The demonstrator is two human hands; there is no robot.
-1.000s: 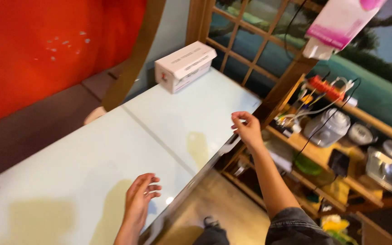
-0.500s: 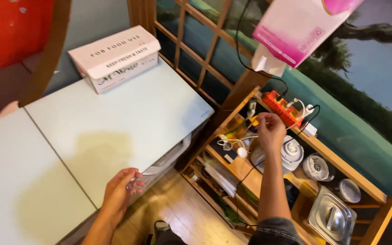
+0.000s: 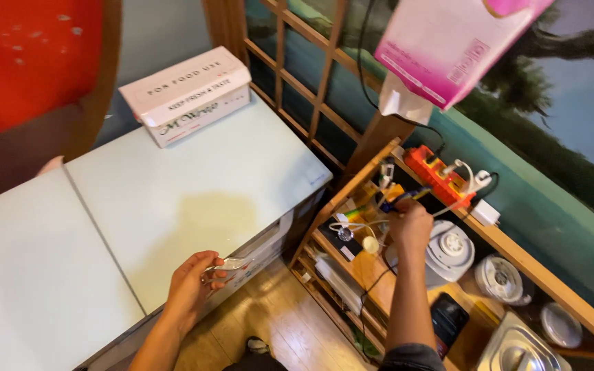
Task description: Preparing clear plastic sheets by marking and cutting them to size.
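My right hand reaches into a wooden shelf beside the white top and is closed around a small blue and yellow object. White cables lie tangled just left of it. My left hand rests on the front edge of the pale white top, fingers curled over that edge. What lies under those fingers is hidden.
A white cardboard box sits at the back of the white top. On the shelf are an orange power strip, a white round appliance, round lids and a steel container. A pink box hangs overhead. A wooden lattice stands behind.
My right hand left the white top's edge and moved right into the wooden shelf, closing on the small object. My left hand slid to the top's front edge. The view swung right.
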